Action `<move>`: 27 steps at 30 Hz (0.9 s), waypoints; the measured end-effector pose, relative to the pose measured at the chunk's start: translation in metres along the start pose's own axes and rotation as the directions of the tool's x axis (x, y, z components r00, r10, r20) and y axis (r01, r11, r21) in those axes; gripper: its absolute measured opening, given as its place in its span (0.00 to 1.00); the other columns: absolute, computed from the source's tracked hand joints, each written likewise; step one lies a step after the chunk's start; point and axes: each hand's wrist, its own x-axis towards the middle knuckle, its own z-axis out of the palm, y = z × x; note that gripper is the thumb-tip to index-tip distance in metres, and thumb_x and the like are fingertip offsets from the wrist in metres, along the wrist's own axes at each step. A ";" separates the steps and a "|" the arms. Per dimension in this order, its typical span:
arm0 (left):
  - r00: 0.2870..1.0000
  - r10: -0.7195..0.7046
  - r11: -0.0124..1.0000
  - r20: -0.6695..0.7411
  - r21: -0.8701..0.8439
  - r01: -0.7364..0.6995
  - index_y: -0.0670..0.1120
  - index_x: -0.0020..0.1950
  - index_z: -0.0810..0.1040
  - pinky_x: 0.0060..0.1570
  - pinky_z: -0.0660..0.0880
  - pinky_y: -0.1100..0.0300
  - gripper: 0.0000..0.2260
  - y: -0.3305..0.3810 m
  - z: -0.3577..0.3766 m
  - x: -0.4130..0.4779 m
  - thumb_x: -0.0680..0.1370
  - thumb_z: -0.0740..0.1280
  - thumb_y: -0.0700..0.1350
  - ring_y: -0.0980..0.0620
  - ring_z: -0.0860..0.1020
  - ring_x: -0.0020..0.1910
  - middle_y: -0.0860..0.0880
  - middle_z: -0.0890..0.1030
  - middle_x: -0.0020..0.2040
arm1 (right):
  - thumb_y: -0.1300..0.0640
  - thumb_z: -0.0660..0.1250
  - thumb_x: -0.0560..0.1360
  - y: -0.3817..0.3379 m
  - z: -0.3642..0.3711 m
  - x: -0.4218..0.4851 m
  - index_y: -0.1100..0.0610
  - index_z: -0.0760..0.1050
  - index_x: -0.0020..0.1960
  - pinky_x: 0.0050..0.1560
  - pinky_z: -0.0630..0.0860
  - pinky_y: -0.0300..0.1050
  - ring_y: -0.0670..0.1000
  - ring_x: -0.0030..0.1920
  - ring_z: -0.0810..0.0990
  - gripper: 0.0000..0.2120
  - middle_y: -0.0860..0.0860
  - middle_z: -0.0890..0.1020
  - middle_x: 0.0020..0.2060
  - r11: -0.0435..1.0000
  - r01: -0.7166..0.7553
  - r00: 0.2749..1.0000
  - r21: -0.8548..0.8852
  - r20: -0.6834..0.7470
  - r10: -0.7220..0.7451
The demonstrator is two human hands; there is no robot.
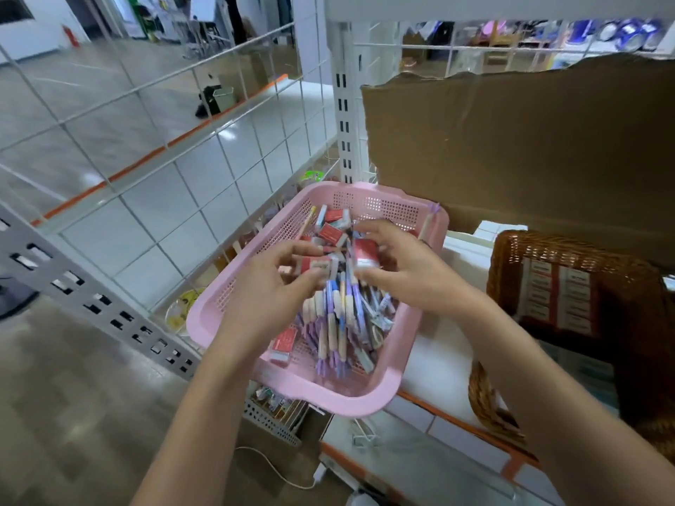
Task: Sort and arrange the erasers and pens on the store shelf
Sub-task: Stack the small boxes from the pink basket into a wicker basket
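The left hand (281,283), right hand (405,266) and forearms are bare.

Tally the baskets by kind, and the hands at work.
Pink plastic basket: 1
Wicker basket: 1; wicker lower down may be another, partly hidden
Hands gripping erasers: 2, left hand and right hand
Total: 4

Red-and-white erasers (330,231) jumbled at far end of pink basket (292,382) — pastel pens (341,315) heaped lengthwise nearer.
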 end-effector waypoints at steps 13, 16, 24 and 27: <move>0.970 0.132 0.952 0.206 -0.299 -0.066 0.53 0.47 0.78 0.41 0.75 0.67 0.15 0.063 0.133 -0.006 0.72 0.69 0.32 0.59 0.79 0.41 0.54 0.82 0.42 | 0.55 0.57 0.80 0.021 -0.079 -0.114 0.59 0.76 0.51 0.32 0.77 0.41 0.53 0.34 0.81 0.11 0.58 0.83 0.37 0.667 -0.087 0.845 0.740 -0.300 0.442; 0.961 0.123 0.932 0.249 -0.361 -0.026 0.48 0.47 0.77 0.36 0.73 0.67 0.06 0.073 0.162 -0.011 0.74 0.71 0.39 0.61 0.74 0.33 0.54 0.78 0.36 | 0.53 0.60 0.78 0.034 -0.091 -0.132 0.54 0.76 0.50 0.36 0.75 0.42 0.51 0.35 0.81 0.07 0.56 0.82 0.39 0.729 -0.093 0.804 0.678 -0.381 0.456; 0.947 0.080 0.982 0.310 -0.188 -0.021 0.53 0.53 0.69 0.44 0.75 0.60 0.17 0.070 0.226 -0.003 0.69 0.71 0.39 0.56 0.77 0.39 0.53 0.78 0.41 | 0.54 0.71 0.72 0.062 -0.124 -0.160 0.49 0.71 0.57 0.48 0.78 0.44 0.48 0.49 0.79 0.16 0.48 0.78 0.50 0.926 -0.314 0.751 0.210 -0.541 0.378; 0.947 0.098 0.985 0.307 0.103 -0.135 0.52 0.52 0.72 0.48 0.77 0.56 0.17 0.064 0.240 0.011 0.68 0.71 0.39 0.52 0.79 0.44 0.52 0.81 0.42 | 0.56 0.72 0.71 0.075 -0.137 -0.157 0.53 0.67 0.55 0.43 0.75 0.40 0.48 0.44 0.79 0.17 0.49 0.78 0.45 0.833 -0.554 0.649 -0.011 -0.632 0.423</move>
